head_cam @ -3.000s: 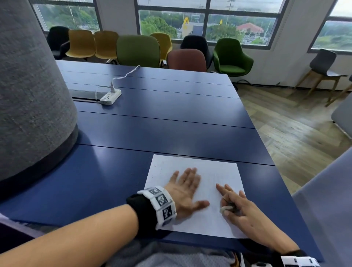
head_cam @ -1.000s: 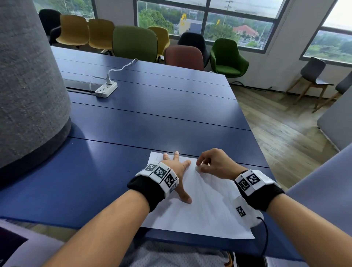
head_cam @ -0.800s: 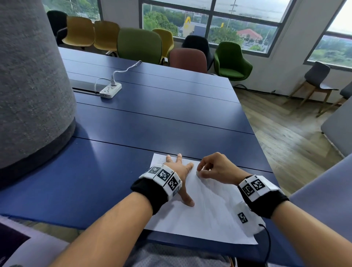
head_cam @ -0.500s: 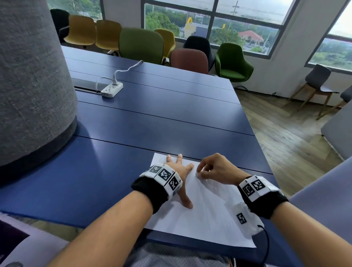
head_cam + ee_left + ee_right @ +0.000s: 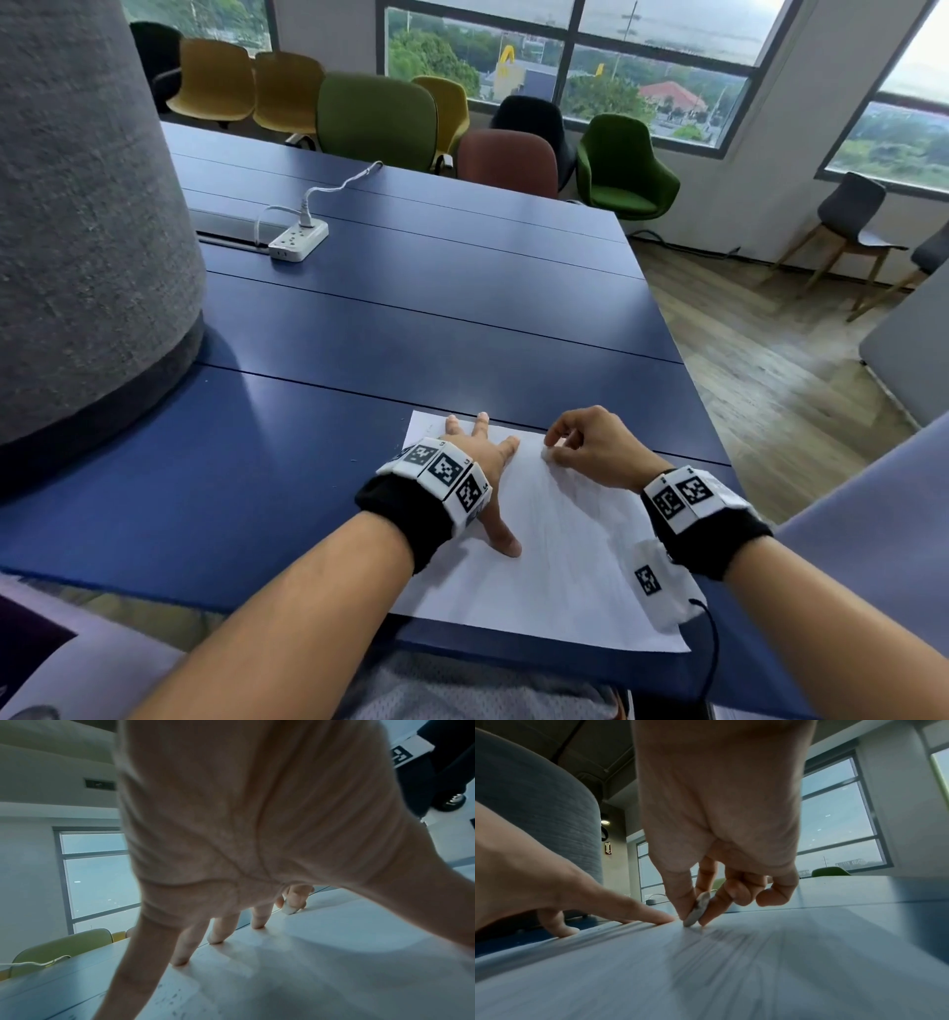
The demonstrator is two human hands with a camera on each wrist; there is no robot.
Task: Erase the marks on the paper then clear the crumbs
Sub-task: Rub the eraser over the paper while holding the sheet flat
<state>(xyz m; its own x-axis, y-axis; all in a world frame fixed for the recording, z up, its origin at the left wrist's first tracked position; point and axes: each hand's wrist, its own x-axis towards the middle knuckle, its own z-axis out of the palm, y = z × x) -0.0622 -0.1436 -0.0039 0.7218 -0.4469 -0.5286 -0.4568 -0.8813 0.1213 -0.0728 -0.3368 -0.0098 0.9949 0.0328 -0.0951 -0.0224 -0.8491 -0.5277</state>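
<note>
Looking down, we see the blue bench carrying a white sheet of paper at its near edge. Our left hand lies spread on the sheet's far left part, its grip open with straight fingers pressing down. Our right hand pinches a small grey eraser, whose tip touches the paper just beside the left forefinger.

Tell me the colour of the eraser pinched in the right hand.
Greyish white eraser, seen best in the right wrist view.
</note>
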